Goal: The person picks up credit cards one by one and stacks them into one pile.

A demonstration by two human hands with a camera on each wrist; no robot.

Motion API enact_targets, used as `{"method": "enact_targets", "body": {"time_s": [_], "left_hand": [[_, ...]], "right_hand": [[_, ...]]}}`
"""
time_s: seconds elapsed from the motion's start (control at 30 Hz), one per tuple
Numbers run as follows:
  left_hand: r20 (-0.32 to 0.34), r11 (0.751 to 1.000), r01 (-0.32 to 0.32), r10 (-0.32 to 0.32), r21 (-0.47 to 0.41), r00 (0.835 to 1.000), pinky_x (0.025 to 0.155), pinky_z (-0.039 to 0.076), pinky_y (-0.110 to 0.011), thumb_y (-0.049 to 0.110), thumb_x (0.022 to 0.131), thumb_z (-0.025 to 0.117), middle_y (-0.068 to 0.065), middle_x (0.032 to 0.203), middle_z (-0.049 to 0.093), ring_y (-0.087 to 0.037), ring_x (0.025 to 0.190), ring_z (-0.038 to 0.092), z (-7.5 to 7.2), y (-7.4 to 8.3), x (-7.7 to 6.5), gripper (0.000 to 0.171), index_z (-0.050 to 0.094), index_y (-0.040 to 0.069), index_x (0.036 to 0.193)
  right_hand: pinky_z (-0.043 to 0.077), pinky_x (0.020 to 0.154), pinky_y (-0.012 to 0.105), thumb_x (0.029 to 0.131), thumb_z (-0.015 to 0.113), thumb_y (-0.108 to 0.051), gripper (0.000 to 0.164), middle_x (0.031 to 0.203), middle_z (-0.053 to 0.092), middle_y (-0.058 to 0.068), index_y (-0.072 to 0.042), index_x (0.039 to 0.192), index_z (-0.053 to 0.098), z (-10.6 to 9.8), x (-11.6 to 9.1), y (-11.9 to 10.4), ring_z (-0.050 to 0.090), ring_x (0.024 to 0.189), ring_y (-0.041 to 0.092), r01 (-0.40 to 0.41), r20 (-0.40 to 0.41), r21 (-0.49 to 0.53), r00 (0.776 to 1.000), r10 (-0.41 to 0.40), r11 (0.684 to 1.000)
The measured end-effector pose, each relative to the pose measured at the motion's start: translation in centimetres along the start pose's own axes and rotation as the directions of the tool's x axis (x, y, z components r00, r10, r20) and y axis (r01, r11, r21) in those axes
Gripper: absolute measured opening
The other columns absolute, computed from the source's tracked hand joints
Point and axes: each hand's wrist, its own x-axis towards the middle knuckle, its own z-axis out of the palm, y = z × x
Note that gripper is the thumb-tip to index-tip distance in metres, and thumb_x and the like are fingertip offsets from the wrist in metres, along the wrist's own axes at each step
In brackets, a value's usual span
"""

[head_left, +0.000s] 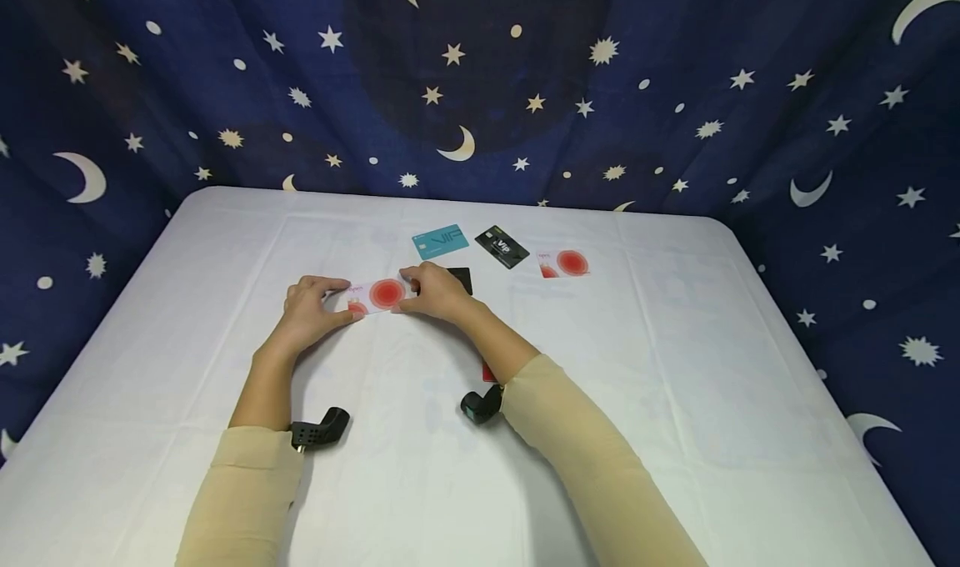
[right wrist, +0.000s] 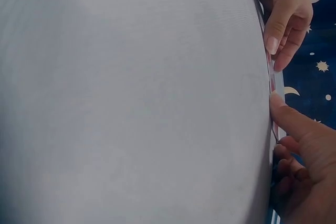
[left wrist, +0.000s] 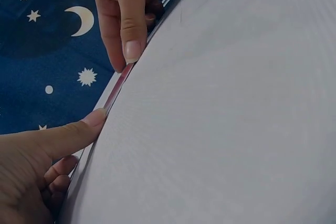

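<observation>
In the head view, we see the left hand (head_left: 307,307) and right hand (head_left: 435,292) pinching opposite ends of a red-circle card (head_left: 386,293). From it, a blue card (head_left: 440,242) and a black card (head_left: 502,247) lie toward 2 o'clock, another red-circle card (head_left: 573,263) near 3. White surface (head_left: 420,467) spreads toward 6 o'clock; its far edge runs along 12.

In the left wrist view, we find the held card edge-on between both thumbs, toward 10 o'clock.

In the right wrist view, we see it near 3 o'clock, between the hands, along the surface's edge.
</observation>
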Motion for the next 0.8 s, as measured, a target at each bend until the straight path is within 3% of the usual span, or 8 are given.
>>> {"method": "enact_targets", "body": {"time_s": [0.57,0.8], "left_hand": [[-0.046,1.000,0.023,-0.024,-0.019,0.999,0.104,0.023,-0.057,0.026,0.079,0.075,-0.026,0.135,0.038,-0.043,0.127,0.026,0.18,0.06,-0.12,0.058,0.055,-0.001,0.126],[-0.079,0.999,-0.006,0.002,-0.051,0.997,0.100,0.024,-0.054,0.025,0.076,0.079,-0.024,0.125,0.048,-0.040,0.120,0.033,0.44,-0.06,0.08,0.062,0.052,-0.002,0.125]], "right_hand": [[0.036,0.069,0.022,0.078,0.077,-0.029,0.049,0.090,0.054,-0.003,-0.011,0.121,0.061,0.46,0.29,0.03,0.047,0.083,0.011,-0.064,-0.033,0.087,0.997,0.067,0.994],[0.039,0.070,0.023,0.076,0.079,-0.030,0.056,0.095,0.057,-0.004,-0.012,0.123,0.056,0.48,0.12,0.07,0.049,0.078,0.009,-0.097,-0.048,0.152,0.993,0.105,0.984]]}}
